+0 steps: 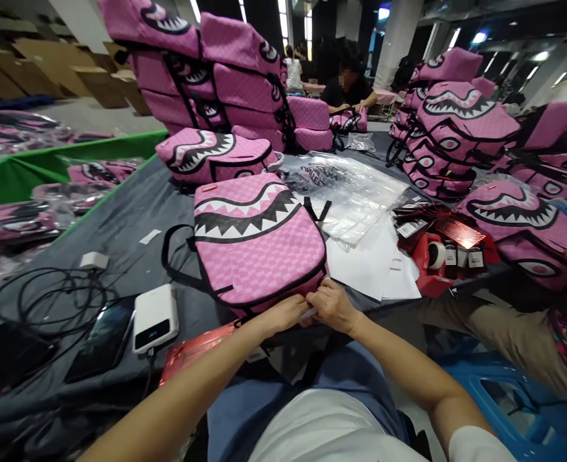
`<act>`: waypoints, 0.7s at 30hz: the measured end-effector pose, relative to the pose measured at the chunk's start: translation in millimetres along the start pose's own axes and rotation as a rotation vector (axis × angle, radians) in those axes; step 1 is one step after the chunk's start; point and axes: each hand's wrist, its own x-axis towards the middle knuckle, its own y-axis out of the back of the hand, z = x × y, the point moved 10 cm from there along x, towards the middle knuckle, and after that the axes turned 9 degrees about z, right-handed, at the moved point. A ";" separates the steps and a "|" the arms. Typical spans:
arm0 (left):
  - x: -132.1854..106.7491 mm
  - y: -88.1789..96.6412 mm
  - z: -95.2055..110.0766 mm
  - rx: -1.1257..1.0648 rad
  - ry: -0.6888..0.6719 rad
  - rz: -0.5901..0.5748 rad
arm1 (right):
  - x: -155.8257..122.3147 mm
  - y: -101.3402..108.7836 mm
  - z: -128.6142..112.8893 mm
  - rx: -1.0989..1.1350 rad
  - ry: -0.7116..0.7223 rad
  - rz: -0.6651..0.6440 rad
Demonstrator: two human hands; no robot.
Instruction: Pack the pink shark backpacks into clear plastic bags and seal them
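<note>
A pink checkered backpack point(257, 240) with a shark-mouth print lies flat on the dark table point(124, 218) in front of me. Both my hands meet at its near bottom edge. My left hand point(283, 312) is closed in a pinch against the bag's lower rim. My right hand point(331, 305) is also closed, fingers pressed together on a small pale item between the two hands that I cannot make out. Black straps loop out from the bag's left side.
A white power bank point(155, 317), a phone point(103, 337) and tangled cables lie left. Clear plastic bags point(346, 186), white sheets, a red tape dispenser point(430, 260) and tags lie right. Stacks of pink backpacks point(226, 77) stand behind. A seated person's leg point(514, 333) is at right.
</note>
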 end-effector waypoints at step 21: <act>-13.8 11.4 -14.8 -0.188 -0.111 0.440 | -260.4 251.6 209.0 -0.104 -1.692 0.646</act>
